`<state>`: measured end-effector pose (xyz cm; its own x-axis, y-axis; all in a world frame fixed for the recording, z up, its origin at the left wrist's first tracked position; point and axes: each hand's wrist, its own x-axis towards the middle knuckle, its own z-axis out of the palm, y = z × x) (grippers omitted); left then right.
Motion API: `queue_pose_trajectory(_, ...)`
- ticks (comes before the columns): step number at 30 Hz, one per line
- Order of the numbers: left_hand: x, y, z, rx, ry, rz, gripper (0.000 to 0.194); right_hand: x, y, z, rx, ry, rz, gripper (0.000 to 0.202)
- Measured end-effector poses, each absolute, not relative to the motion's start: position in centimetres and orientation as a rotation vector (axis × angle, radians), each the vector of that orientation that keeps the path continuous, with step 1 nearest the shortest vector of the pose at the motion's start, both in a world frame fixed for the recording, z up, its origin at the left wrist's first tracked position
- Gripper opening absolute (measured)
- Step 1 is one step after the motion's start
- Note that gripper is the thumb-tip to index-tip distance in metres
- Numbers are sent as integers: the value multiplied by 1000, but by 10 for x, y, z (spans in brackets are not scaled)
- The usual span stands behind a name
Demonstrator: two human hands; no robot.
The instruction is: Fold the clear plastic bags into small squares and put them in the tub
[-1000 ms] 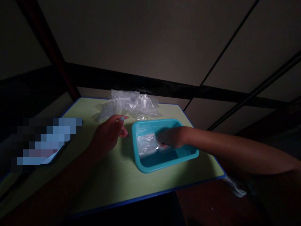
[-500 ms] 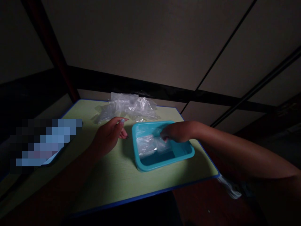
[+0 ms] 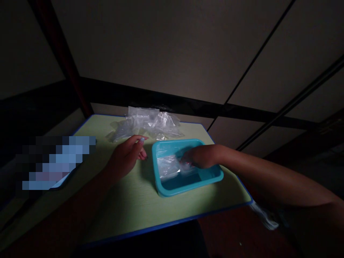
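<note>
A turquoise basin [image 3: 176, 190] stands on the pale green table [image 3: 129, 204], with clear plastic packets [image 3: 168, 166] inside it. My right hand [image 3: 197, 157] reaches down into the basin, its fingers bent at a clear packet; the fingertips are dim and partly hidden, so its grip cannot be made out. To the left of the basin, my left hand [image 3: 129, 154] hovers over the table with thumb and index finger close together and the other fingers curled. Nothing can be made out between them. A heap of clear plastic bags [image 3: 147, 122] lies behind both hands.
At the table's left side lies a flat device with a bright, pixelated surface [image 3: 61, 163]. A dark-trimmed panelled wall [image 3: 161, 53] rises behind the table. A pale crumpled item [image 3: 264, 216] is on the floor beyond the right edge.
My right hand has moved slightly down and left inside the basin, onto the packets. My left hand keeps nearly the same pose. The whole view has shifted a little.
</note>
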<state>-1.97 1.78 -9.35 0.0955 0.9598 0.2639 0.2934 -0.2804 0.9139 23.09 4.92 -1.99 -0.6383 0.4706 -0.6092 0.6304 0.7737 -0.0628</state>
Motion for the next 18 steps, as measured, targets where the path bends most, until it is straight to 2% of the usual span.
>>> queue_pose_trajectory(5,-20,18,-93,1665,1243,1207,43,230,49,-8,855,2379,-406,43)
queue_pose_trajectory(18,-20,19,-94,1679,1235,1199,41,216,48,-9,716,2452,-298,31)
